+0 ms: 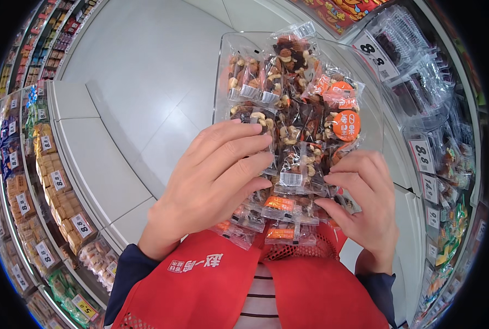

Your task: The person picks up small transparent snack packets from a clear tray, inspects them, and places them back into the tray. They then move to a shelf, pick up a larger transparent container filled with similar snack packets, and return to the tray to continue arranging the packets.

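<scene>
Clear plastic packets of mixed nuts and dried fruit (291, 131) fill a transparent plastic bin (217, 82) close in front of my body. My left hand (221, 172) lies over the packets on the left, fingers spread slightly and tips touching the wrappers. On the right, my right hand (361, 193) is curled, its thumb and fingertips at the edge of a nut packet with a barcode (302, 168). Whether those fingers grip the packet is not plain. Packets with orange labels (280, 203) rest at the near end against my red vest (195, 279).
Shelves of wrapped snacks (59, 185) with price tags curve along the left. To the right, a rack holds clear bins of dark packets (421, 86) behind price cards (376, 55). Grey tiled floor (145, 82) lies beyond the bin. Red printed packaging (334, 14) stands at top right.
</scene>
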`<action>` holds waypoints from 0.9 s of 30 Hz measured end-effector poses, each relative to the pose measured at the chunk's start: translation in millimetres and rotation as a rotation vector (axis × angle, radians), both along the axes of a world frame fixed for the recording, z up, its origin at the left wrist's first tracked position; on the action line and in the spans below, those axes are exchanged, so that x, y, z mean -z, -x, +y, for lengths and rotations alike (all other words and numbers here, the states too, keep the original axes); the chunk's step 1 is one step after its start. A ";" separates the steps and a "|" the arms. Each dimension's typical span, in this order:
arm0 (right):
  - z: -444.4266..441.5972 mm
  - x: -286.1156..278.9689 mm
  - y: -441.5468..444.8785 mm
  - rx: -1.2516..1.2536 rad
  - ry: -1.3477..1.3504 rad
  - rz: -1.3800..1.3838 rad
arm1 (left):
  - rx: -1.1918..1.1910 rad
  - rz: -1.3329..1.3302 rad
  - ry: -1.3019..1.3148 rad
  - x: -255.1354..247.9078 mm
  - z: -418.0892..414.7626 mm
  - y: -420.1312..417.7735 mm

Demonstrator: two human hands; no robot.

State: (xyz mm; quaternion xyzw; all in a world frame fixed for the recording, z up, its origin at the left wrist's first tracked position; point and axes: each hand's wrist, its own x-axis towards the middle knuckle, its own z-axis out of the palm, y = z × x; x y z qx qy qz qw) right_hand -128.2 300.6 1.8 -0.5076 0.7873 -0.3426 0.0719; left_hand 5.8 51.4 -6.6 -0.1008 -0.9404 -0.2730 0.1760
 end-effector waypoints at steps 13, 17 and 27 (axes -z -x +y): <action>2.0 13.2 -1.8 -0.055 0.123 0.002 | 0.120 -0.097 -0.043 -2.1 9.9 5.5; -3.6 11.8 -7.0 0.005 0.251 -0.038 | 0.097 -0.039 -0.094 -8.3 17.6 12.1; -13.4 -1.1 9.5 0.069 0.307 -0.195 | -0.078 0.157 -0.454 -10.7 22.9 22.6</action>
